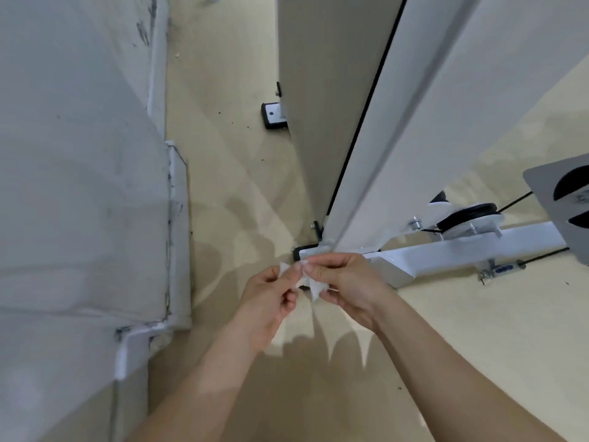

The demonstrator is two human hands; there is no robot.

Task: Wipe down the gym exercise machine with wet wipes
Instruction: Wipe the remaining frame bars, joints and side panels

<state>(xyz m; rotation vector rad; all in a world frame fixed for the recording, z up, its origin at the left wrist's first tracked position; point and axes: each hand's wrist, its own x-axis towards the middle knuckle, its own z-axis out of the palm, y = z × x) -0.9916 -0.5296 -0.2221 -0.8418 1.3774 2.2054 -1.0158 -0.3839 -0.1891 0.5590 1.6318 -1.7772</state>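
Both the left hand [271,295] and right hand [342,282] are pinching a small wet wipe [314,287] above the machine's white base [446,253], apparently refolding it, with wiping seemingly unfinished.

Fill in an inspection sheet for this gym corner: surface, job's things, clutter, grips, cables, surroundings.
Surface: pale wooden floor, with shadows across it.
Job's things: white wet wipe held above the floor; white machine frame with base beam and black pulley.
Clutter: dark specks on the floor near a black foot pad.
Grips: left hand and right hand both pinch the wipe, clear of the machine.
Cables: thin black cable runs right from the pulley.
Surroundings: scuffed grey wall on the left, with white skirting.
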